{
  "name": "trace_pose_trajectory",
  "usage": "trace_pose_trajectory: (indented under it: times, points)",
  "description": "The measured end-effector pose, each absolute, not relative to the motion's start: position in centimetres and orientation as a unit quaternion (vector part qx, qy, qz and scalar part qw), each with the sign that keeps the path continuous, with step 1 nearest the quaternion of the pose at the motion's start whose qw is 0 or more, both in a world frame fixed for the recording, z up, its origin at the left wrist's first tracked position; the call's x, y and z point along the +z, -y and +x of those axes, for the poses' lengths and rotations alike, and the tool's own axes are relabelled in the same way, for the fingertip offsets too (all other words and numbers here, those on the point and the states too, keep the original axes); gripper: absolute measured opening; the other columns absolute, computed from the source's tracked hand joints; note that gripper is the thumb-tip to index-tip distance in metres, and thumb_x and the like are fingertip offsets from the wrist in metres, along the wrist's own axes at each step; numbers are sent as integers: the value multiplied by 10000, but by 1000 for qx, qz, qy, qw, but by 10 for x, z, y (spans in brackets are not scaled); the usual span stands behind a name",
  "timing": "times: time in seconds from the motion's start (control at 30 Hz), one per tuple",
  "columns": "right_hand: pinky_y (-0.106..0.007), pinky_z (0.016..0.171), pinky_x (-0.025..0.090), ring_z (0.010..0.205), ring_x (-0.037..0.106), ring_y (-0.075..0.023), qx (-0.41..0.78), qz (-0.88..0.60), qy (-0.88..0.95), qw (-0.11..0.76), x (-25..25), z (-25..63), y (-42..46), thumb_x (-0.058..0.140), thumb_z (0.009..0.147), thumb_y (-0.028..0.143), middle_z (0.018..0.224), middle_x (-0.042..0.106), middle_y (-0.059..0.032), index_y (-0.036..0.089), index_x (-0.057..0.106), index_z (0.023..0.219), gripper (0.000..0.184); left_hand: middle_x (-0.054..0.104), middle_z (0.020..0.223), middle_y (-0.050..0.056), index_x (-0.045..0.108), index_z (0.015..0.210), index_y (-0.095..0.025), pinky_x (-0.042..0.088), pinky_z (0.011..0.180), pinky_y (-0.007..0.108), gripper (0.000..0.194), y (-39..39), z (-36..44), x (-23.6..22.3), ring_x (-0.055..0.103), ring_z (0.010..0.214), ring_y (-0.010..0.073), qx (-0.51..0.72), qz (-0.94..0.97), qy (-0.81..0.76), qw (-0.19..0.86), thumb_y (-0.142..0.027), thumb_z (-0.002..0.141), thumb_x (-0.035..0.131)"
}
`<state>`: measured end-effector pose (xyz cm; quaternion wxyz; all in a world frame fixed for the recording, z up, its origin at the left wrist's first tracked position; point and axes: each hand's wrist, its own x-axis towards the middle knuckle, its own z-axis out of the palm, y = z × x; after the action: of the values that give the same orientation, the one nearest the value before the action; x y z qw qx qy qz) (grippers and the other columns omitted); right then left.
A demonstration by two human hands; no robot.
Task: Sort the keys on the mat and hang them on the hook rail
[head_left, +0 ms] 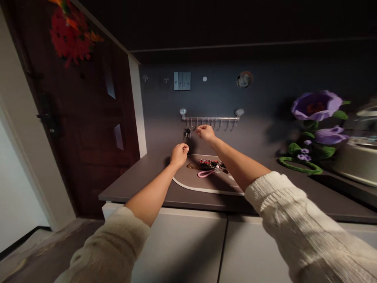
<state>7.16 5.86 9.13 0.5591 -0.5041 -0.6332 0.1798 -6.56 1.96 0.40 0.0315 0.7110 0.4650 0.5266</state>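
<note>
Keys [187, 132] hang from the left end of a clear hook rail [212, 118] fixed to the dark back wall. Just right of those keys, my right hand [206, 133] is raised in front of the hooks, its fingers pinched together. Lower and to the left, my left hand [179, 155] has its fingers curled closed above the edge of a mat [188, 186]. What either hand holds, if anything, is hidden. On the mat lies a pile of keys and keychains [210, 164] with a pink strap loop [205, 173]; my right forearm covers part of it.
Purple knitted flowers [318, 106] with a green ring base [300, 167] stand at the right of the counter, beside a pale rounded appliance [359, 159]. Light switches [182, 81] are above the rail. A dark door [97, 118] is at the left, with cabinet doors [182, 243] below.
</note>
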Motion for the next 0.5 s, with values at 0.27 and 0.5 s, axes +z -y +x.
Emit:
trace_pose_trajectory:
  times: [0.27, 0.5]
  points:
    - [-197, 645, 436, 618, 540, -71, 258, -460, 621, 580, 67, 93, -17, 481, 766, 152, 730, 631, -38, 119, 575, 782, 102, 658, 804, 28, 646, 806, -138, 429, 734, 247, 144, 0, -37, 7, 561, 738, 120, 461, 786, -393, 122, -189, 743, 527]
    - [-227, 716, 445, 705, 585, -96, 233, -473, 647, 551, 32, 117, 2, 497, 776, 171, 789, 657, -62, 119, 589, 837, 122, 682, 854, 38, 683, 802, -170, 399, 815, 278, 147, 13, -31, 4, 574, 812, 152, 346, 873, -338, 54, -207, 743, 553]
